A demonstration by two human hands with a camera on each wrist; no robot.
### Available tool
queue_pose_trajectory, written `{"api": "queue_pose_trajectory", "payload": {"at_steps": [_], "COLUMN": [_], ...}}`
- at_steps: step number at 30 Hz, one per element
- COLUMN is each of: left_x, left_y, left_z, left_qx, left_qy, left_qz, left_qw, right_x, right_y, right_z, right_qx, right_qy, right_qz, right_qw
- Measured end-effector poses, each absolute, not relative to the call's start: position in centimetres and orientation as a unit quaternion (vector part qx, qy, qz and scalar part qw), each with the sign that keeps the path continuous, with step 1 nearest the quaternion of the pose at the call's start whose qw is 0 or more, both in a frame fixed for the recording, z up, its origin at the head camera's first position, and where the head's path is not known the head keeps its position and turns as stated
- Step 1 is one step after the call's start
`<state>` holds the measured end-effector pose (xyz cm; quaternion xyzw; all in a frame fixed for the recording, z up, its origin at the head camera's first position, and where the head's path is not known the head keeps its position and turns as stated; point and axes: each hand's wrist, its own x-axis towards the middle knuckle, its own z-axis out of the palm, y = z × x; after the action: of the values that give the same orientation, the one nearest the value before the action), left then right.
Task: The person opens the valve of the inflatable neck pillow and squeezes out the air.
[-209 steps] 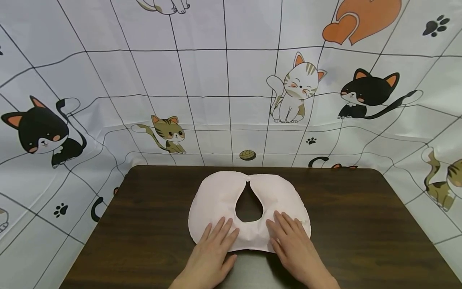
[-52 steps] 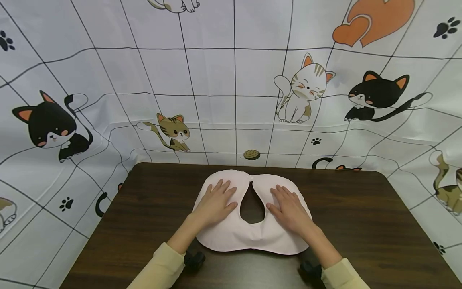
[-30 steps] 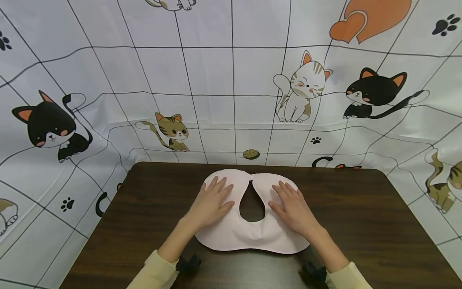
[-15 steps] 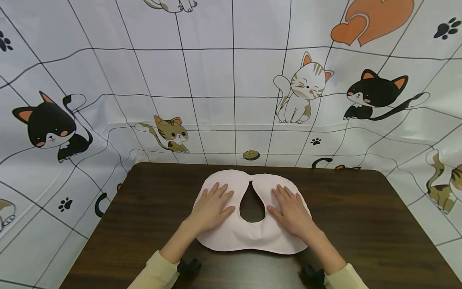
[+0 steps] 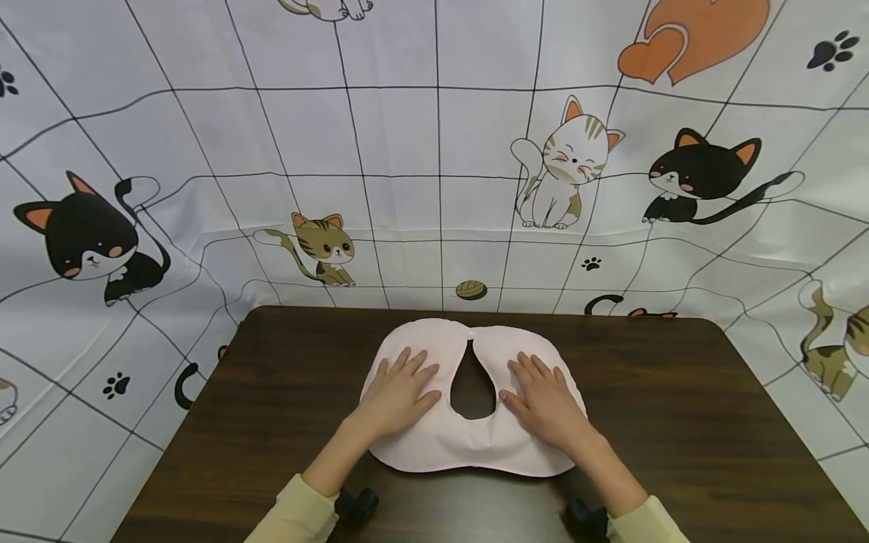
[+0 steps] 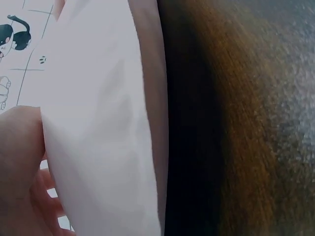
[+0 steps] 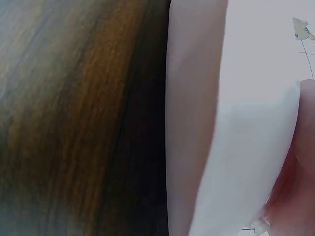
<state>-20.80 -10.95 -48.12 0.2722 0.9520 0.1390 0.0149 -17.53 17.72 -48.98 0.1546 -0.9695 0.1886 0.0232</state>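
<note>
1. A pale pink, 2-lobed pillow (image 5: pixel 475 449) lies flat on the dark wood-grain table (image 5: pixel 679 407), close to its far edge and at its 12 o'clock. A teardrop hole sits mid-pillow, narrow tip toward 12 o'clock, and bare table shows through it. The 2 lobes meet above that tip.
2. The person's left hand (image 5: pixel 397 396) rests palm down on the lobe at the hole's 9 o'clock. Its fingers are straight and spread, and its thumb reaches toward the hole.
3. The right hand (image 5: pixel 548 407) rests palm down at 3 o'clock of the hole, fingers extended, thumb near the rim. Neither of the 2 hands grips the fabric.
4. In the 2 wrist views a seam runs lengthwise along the pillow's side.
5. Pale yellow sleeves show: the left sleeve (image 5: pixel 299 513) at the pillow's 8 o'clock, the right sleeve (image 5: pixel 646 522) at 4 o'clock. A black object (image 5: pixel 357 504) sits just beside each wrist.
6. Behind the table hangs a white backdrop (image 5: pixel 394 136) with a black grid. From the pillow, a printed yarn ball (image 5: pixel 471 290) is at 12 o'clock, a white cat (image 5: pixel 566 173) at 1 and a large black-and-white cat (image 5: pixel 91 237) at 10.
</note>
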Motion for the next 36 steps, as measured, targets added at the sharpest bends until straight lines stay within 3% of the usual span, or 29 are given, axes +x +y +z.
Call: {"api": "queue_pose_trajectory", "payload": {"at_steps": [22, 36], "left_x": [-18.6, -18.3], "left_y": [-11.6, -11.6], "left_z": [-46.9, -48.6], "left_qx": [0.286, 0.304], "left_qy": [0.947, 0.942], "left_qz": [0.141, 0.135], "left_qw": [-0.043, -0.041], "right_x": [-15.7, -15.3], "right_y": [18.1, 18.2], "right_z": [-48.1, -49.3], "right_qx": [0.159, 0.156], "right_qy": [-0.965, -0.967], "right_qz": [0.199, 0.196], "right_qw": [0.061, 0.037]}}
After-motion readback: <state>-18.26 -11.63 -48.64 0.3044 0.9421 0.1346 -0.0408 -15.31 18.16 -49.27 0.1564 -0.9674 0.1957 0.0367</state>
